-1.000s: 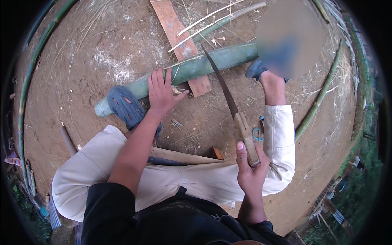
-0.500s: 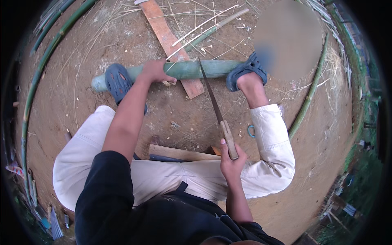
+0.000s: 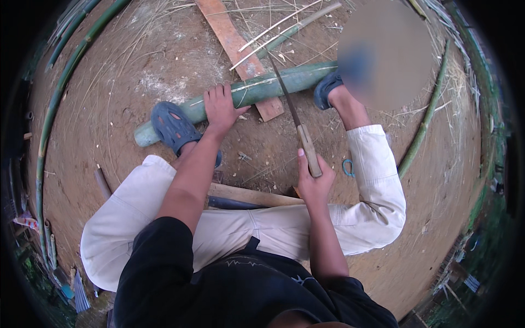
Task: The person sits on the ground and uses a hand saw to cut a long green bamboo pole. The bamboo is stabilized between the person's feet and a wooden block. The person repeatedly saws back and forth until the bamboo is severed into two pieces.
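A thick green bamboo pole [image 3: 261, 91] lies crosswise on the ground, its left end nearer me than its right. My left hand [image 3: 220, 109] lies over the pole, fingers across its top and thumb apart on the near side. In my right hand [image 3: 317, 179] is a hand saw [image 3: 290, 101], gripped by its wooden handle. The narrow dark blade crosses the pole to the right of my left hand, its tip beyond the far side. I cannot tell how deep any cut is. My left clog [image 3: 172, 127] presses on the pole's left part; the right clog [image 3: 327, 90] is against its right part.
A reddish board [image 3: 232, 38] passes under the pole. Beyond it lie a thinner bamboo piece [image 3: 295, 31] and pale split strips. A flat wooden piece [image 3: 251, 195] rests before my lap, and a blue-green ring [image 3: 348, 168] lies near my right leg. Long bamboo poles [image 3: 48, 126] line the left.
My right hand and the saw have moved forward, away from my body. The pole's left end and my left foot have come nearer. My left hand's fingers have straightened across the pole.
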### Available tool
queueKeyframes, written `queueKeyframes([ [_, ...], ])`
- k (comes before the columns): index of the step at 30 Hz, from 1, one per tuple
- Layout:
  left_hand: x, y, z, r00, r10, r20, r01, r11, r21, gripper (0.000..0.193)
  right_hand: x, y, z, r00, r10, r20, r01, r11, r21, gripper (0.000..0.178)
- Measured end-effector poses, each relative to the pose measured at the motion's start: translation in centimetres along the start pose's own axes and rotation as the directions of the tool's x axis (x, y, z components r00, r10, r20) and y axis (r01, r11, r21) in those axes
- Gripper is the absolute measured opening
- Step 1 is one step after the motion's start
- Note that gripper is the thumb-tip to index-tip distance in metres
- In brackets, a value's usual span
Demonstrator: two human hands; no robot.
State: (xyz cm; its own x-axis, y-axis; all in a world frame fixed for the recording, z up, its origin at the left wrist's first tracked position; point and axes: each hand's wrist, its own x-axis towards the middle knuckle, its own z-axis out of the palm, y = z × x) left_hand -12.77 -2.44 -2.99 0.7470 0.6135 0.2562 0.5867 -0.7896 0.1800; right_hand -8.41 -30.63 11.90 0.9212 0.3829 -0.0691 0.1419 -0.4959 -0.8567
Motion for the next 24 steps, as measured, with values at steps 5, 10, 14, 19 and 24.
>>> queueKeyframes([
  [5, -0.4, -0.9, 0.6, 1.000, -0.001, 0.014, 0.001, 1.000, -0.030, 0.095, 3.1, -0.3, 1.4, 0.999, -0.011, 0.033, 0.014, 0.997, -0.074, 0.031],
  [10, -1.5, 0.0, 0.8, 0.994, 0.023, -0.107, -0.013, 0.995, 0.096, 0.091, 3.7, -0.6, 2.7, 0.998, 0.053, 0.023, -0.052, 0.998, -0.037, 0.030],
  [14, -0.5, -0.6, 0.5, 0.993, -0.098, 0.071, 0.106, 0.987, -0.118, 0.092, 4.5, -1.2, 3.0, 0.997, 0.056, 0.045, -0.054, 0.997, -0.053, 0.029],
  [19, 0.5, -0.1, 0.0, 0.990, -0.097, 0.101, 0.103, 0.993, -0.054, 0.090, 6.9, -0.7, 3.9, 0.997, 0.005, 0.076, -0.001, 0.999, -0.053, 0.031],
  [24, 0.2, 0.1, -0.1, 0.992, -0.096, 0.076, 0.094, 0.995, 0.040, 0.093, 8.2, -1.5, 4.7, 0.998, 0.022, 0.065, -0.019, 0.999, -0.045, 0.030],
])
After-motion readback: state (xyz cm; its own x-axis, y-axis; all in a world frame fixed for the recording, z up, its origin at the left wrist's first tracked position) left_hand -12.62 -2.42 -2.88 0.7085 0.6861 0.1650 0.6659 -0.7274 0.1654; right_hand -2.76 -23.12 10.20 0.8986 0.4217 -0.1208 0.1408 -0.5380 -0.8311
